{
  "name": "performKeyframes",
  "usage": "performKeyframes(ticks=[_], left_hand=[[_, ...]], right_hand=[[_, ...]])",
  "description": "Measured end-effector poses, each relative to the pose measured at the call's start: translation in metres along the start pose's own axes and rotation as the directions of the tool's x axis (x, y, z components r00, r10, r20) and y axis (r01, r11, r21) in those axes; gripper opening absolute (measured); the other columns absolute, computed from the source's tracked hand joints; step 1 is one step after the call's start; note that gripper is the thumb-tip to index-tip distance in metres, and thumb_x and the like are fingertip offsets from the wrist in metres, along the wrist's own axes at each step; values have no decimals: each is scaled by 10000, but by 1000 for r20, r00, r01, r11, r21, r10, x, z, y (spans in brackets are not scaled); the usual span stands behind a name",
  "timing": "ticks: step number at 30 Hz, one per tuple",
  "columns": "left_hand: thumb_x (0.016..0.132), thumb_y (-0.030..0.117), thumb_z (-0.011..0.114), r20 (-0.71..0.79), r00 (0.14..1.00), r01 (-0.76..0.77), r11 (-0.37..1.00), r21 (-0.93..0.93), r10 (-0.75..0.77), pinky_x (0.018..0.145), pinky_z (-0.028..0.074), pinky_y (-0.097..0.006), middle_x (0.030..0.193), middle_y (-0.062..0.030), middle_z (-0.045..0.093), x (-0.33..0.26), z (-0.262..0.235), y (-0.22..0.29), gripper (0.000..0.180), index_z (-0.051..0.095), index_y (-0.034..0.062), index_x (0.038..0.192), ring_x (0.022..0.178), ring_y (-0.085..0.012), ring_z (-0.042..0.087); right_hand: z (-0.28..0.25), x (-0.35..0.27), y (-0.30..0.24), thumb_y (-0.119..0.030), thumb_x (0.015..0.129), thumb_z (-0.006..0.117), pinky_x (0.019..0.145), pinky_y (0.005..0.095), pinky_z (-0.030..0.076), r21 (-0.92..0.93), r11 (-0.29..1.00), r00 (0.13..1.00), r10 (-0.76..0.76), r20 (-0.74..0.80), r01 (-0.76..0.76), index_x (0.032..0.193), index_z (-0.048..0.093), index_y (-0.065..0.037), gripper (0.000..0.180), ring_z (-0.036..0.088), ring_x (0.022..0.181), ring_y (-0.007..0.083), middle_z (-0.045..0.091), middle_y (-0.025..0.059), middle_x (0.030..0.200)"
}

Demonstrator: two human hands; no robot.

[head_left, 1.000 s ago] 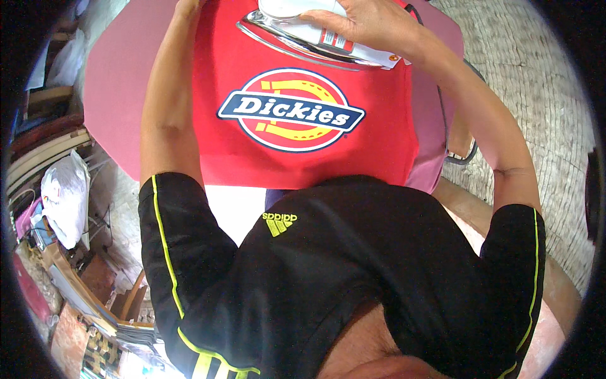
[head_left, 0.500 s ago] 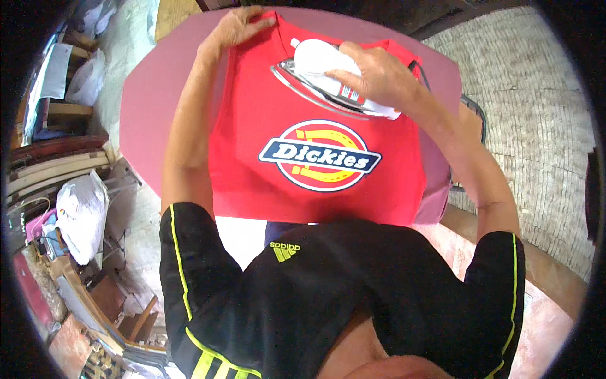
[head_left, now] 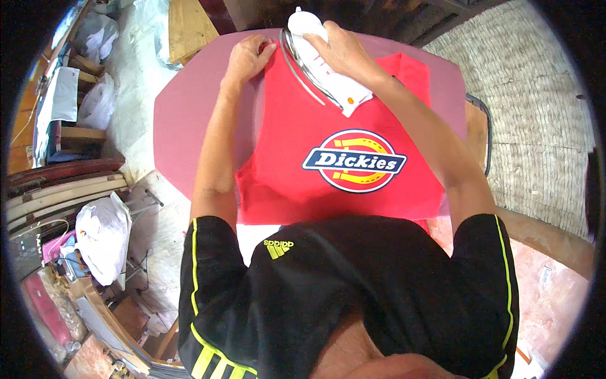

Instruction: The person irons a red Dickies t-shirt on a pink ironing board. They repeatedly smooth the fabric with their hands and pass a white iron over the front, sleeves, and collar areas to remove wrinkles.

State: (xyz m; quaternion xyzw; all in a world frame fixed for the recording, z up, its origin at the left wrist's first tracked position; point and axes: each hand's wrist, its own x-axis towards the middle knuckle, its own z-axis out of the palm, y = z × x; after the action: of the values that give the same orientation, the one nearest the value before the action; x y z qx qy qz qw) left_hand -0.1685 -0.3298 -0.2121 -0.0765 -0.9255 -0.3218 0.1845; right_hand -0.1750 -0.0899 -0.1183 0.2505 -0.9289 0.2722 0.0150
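Note:
A red sleeveless shirt (head_left: pixel 284 136) with a round red, yellow and blue print lies spread on the padded mauve board. My right hand (head_left: pixel 344 54) is wrapped round the handle of a white clothes iron (head_left: pixel 323 74). The iron lies over the shirt's upper left shoulder, its tip pointing to the far edge, and the underside is hidden. Beside that tip, my left hand (head_left: pixel 248 58) pinches the shirt's far left shoulder corner between thumb and fingers. My right forearm crosses over the shirt's right side.
The mauve ironing board (head_left: pixel 196 107) reaches left and right beyond the shirt. A wooden tabletop (head_left: pixel 189 28) stands past its far left. White plastic bags (head_left: pixel 104 237) and stacked boards are at left. A woven mat (head_left: pixel 530 120) lies at right.
The iron has gone from the shirt's upper middle to its far left shoulder, turning so its tip points away. My left hand stays at the shoulder corner, fingers now more curled.

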Motion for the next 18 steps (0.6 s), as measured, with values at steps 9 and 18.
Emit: performKeyframes(ticks=[9,18], left_hand=[[825,217,687,-229,972,29,996,-90,-49,700,515,-433,824,-153,646,-12,11,4,181,723,49,879,759,-333,640],[797,162,685,-271,960,39,994,-98,-64,818,486,-450,917,-158,568,-12,16,3,135,673,27,793,923,-345,570]], right_hand=[[5,7,-19,-477,966,527,411,299,469,402,900,985,154,75,-171,1053,515,74,558,594,498,166,575,120,689],[10,10,-9,-479,979,516,441,279,460,339,936,994,69,82,-93,1079,530,39,528,599,540,147,604,118,744]])
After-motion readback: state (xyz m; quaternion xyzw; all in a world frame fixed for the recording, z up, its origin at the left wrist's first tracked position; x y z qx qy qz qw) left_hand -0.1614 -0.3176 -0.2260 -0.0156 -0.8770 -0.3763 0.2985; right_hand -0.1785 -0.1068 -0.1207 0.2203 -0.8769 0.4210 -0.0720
